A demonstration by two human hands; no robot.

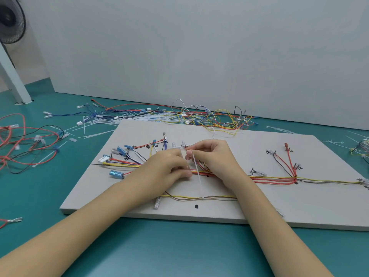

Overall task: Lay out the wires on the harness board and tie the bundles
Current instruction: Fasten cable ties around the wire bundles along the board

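Both forearms reach toward twelve o'clock, left hand (169, 168) pinching the red bundle (269, 179), right hand (211, 158) gripping the cable tie (197, 174); pull snug and straight.

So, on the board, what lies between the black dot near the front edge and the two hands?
In the head view, a thin yellow-and-brown wire pair crosses between the black dot and the hands, left hand and right hand. The white cable tie reaches down toward it.

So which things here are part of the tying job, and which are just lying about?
In use: harness board, wire bundle, cable tie, left hand, right hand.
Lying about: loose red wires, tangled wires, spare ties, fan.
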